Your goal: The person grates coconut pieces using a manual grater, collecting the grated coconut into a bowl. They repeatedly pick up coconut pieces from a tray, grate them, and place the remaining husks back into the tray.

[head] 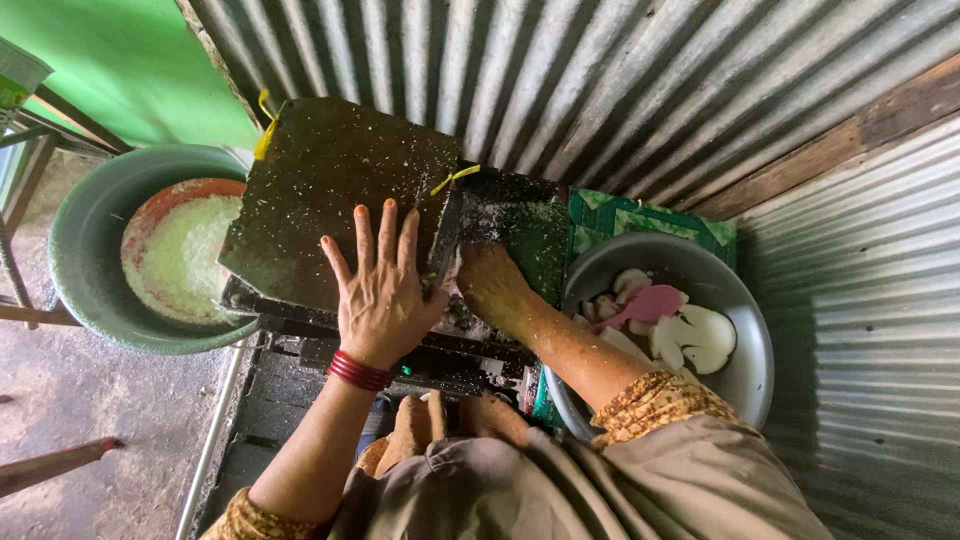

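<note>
The left hand (378, 290) lies flat with fingers spread on the grater machine's dark lid (335, 195), while the right hand (492, 285), nearer the metal bowl (745, 375) of coconut pieces (695, 338), closes on something unseen, pressed into the chute (500, 215) just right of the lid.

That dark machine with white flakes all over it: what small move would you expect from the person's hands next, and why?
Probably the right hand draws back out of the machine opening to the metal bowl for another white piece. That hand is pressed into the opening, several pieces lie in the bowl beside it, and the left hand lies flat on the lid, steadying it.
</note>
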